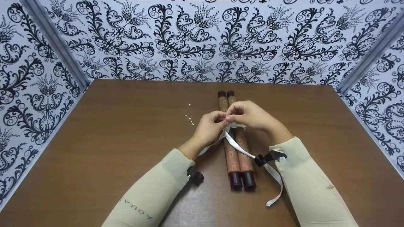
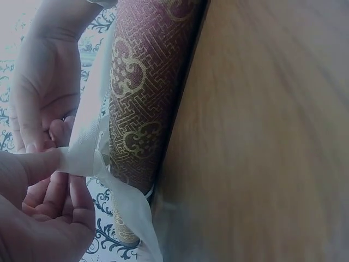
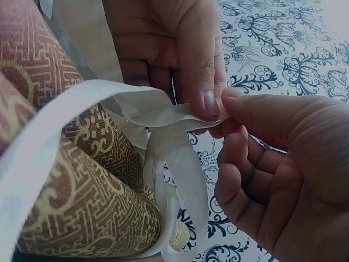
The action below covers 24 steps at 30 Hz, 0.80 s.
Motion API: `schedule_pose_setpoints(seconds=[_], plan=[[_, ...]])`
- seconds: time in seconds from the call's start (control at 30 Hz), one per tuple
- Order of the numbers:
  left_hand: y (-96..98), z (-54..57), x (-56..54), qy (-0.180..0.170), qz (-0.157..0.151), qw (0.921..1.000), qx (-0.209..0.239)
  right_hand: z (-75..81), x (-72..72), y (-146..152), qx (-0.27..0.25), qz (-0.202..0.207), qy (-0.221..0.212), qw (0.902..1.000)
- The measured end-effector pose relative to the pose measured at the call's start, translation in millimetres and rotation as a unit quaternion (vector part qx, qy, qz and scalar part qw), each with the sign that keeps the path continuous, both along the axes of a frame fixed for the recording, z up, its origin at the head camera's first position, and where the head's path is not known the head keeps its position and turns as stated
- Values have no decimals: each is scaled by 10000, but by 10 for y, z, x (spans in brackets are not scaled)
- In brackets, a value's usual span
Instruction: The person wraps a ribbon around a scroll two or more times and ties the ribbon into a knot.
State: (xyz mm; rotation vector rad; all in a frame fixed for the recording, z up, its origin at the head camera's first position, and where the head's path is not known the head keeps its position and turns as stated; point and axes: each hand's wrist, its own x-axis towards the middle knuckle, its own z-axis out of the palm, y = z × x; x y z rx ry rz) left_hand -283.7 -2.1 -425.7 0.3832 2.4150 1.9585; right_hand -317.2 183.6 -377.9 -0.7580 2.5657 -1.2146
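A scroll rolled from both ends [image 1: 232, 159] lies lengthwise on the table, its two patterned rolls side by side with dark knobs at the ends. White ribbon [image 1: 234, 143] goes round the rolls near their middle. Above them, my left hand [image 1: 209, 128] pinches the ribbon between thumb and fingers. My right hand [image 1: 254, 116] meets it there, its thumb and forefinger pinching the ribbon beside the left thumb. In the right wrist view, ribbon loops [image 3: 185, 164] hang below the fingertips. Gold motifs on the brocade [image 2: 144, 93] show closely in the left wrist view.
The brown table [image 1: 126, 132] carries a few small pale specks [image 1: 189, 118] left of the scroll. A loose ribbon tail [image 1: 277, 186] trails beside my right sleeve. Patterned panels [image 1: 195, 37] stand along the back and both sides. A black wrist camera [image 1: 260, 160] juts from the right cuff.
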Motion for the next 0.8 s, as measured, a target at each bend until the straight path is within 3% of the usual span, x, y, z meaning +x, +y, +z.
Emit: schedule_pose_setpoints(seconds=[0.13,0.33,0.47,0.63,0.8], plan=[[-3,12,-6,-155,161,9997,33,40,14,4,-21,-82,-10,10000],[-3,16,-12,-663,387,9959,470,91,54,48,-33,-72,33,10000],[-3,-4,-15,-761,528,9936,648,77,105,61,47,0,6,10000],[-1,-29,-16,-682,630,9932,704,-32,194,82,646,297,-55,9975],[0,-41,-16,-677,688,9927,729,-110,304,103,1442,890,202,9853]])
